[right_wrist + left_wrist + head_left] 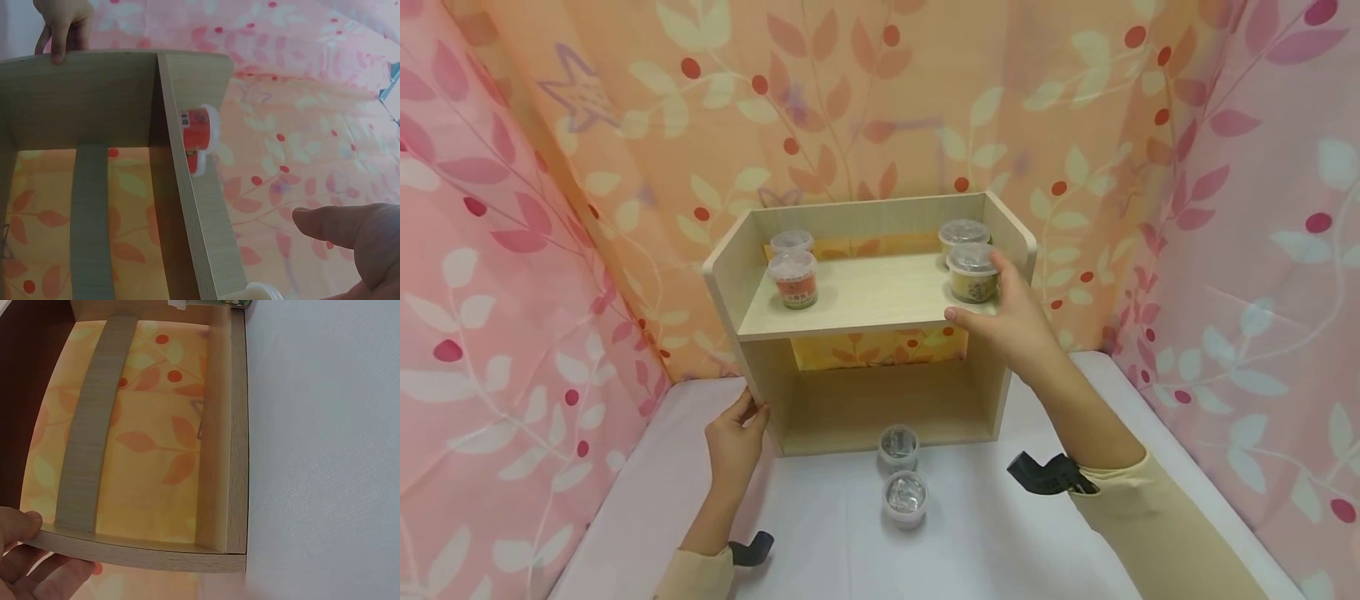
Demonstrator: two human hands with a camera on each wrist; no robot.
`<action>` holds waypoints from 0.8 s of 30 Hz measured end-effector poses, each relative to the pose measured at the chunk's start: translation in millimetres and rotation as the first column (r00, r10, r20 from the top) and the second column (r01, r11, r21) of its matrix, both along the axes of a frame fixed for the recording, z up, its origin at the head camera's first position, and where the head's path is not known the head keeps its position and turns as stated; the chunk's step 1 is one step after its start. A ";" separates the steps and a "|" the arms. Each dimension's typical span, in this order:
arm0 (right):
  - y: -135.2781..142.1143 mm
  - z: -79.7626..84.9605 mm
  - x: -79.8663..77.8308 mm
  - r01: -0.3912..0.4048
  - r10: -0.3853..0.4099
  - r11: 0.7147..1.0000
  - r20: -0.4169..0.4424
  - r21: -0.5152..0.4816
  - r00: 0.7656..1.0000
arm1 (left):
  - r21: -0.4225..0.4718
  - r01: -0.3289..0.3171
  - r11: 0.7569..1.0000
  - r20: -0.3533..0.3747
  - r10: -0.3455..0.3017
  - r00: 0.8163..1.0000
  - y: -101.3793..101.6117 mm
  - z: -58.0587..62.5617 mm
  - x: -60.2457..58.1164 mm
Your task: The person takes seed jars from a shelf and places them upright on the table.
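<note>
My left hand [735, 437] pinches the left side panel of a small two-tier wooden shelf [857, 325]; in the left wrist view its thumb [28, 524] lies inside the panel, the other fingers outside. At the upper board's right end, my right hand [1011, 321] is beside the front yellow-labelled lidded cup [973, 283], thumb spread away from it. Whether a finger touches that cup is hard to tell. Another yellow-labelled cup [962, 233] stands behind. On the left end sit a red-labelled cup [795, 283] and one behind it [792, 242].
Two clear-lidded cups [898, 447] stand one before the other on the white tabletop [820, 533], in front of the shelf's lower opening. Patterned curtains [865, 100] hang behind and on both sides. Black wrist mounts [1048, 475] stick out from the sleeves.
</note>
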State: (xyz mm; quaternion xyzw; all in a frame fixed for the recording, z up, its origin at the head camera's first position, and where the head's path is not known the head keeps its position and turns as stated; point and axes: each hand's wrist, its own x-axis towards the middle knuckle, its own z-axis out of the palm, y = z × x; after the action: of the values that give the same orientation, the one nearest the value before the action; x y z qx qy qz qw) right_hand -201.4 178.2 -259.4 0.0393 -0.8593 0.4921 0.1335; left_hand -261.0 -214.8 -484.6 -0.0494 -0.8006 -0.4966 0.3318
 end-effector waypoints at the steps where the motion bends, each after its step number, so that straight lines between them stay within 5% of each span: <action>1: -1.1 -0.2 -0.1 -0.004 0.004 1.000 0.005 0.003 1.000 | -0.001 0.001 1.000 0.001 -0.001 1.000 -0.1 -0.5 0.2; 8: -3.1 2.6 -2.1 0.030 -0.030 0.999 0.008 0.018 1.000 | 0.002 0.021 1.000 -0.009 -0.021 1.000 -0.4 -2.2 -0.2; 24: -4.3 9.7 -38.4 0.071 -0.072 0.996 0.017 0.048 0.997 | -0.002 0.010 1.000 -0.021 -0.010 1.000 -1.6 -4.0 -2.6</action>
State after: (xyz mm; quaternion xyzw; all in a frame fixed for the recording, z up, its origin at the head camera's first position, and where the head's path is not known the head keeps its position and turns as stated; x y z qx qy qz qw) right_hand -239.8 173.9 -249.7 0.0072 -0.8728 0.4669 0.1419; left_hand -263.6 -216.4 -488.6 -0.0591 -0.7973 -0.4969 0.3375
